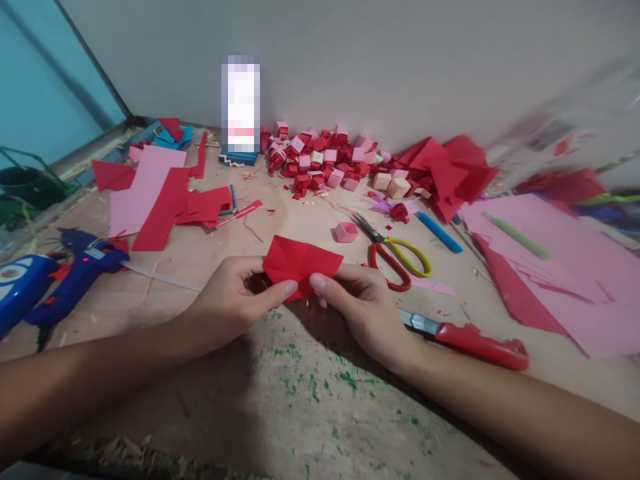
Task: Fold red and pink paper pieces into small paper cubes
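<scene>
A small red paper piece (300,261) is held just above the worn table (310,400), in the middle of the view. My left hand (235,300) pinches its lower left edge, thumb on top. My right hand (363,310) pinches its lower right edge in the same way. Both thumbs nearly meet under the paper's lower corner. Just beyond it lies a single pink folded paper cube (346,231).
A blue glue gun (75,277) lies at the left. Scissors with red and yellow handles (395,257) and a red utility knife (470,340) lie at the right. Several red and pink paper cubes (325,163) pile by the wall. Pink sheets (560,273) and red sheets (165,207) flank the hands.
</scene>
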`<state>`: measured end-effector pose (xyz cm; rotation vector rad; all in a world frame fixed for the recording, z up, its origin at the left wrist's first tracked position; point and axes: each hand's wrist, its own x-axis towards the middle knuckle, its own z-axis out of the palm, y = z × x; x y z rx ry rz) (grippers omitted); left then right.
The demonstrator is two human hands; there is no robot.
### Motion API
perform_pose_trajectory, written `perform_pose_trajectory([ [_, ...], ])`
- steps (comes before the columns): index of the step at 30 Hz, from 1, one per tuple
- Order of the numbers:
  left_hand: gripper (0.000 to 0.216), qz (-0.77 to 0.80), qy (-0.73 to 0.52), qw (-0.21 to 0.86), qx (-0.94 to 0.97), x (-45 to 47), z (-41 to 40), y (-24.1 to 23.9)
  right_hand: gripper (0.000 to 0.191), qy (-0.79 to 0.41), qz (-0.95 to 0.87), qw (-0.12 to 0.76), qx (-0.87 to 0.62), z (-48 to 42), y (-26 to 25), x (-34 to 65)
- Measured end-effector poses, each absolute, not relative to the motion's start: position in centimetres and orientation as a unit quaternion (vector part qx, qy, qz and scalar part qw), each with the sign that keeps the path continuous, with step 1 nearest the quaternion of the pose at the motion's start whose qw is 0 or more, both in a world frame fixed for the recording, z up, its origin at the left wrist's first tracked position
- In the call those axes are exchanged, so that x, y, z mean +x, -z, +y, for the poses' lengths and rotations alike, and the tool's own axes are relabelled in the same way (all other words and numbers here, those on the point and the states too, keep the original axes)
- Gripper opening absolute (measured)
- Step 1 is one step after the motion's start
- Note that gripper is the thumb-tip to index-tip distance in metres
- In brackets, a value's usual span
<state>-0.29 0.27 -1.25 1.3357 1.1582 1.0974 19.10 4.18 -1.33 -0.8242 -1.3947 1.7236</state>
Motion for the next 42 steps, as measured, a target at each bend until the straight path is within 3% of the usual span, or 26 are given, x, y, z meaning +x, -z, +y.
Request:
perform_pose_trajectory([
  [4, 0.014, 0.446, -0.444, 0.541, 0.558, -0.4, 0.25, 1.07, 0.055, -0.723, -0.473, 0.411, -0.292, 4.43, 1.54, 19.1],
  [12, 0.02, 0.407, -0.442, 0.576, 0.554, -0.56, 0.27, 0.83, 0.039, -0.738, -0.467, 0.405, -0.269, 4.51, 0.78, 19.1],
  [25, 0.017, 0.472, -0.473, 0.564, 0.484, -0.48, -0.05, 0.88, 0.041, -0.757, -0.449, 0.397, -0.26, 4.59, 1.28, 19.21],
  [42, 0.022, 0.446, -0.48, 0.61, 0.445, -1.31, -0.27, 1.59, 0.035, -0.743, -0.505, 0.353, -0.26, 4.52, 1.62, 19.92],
])
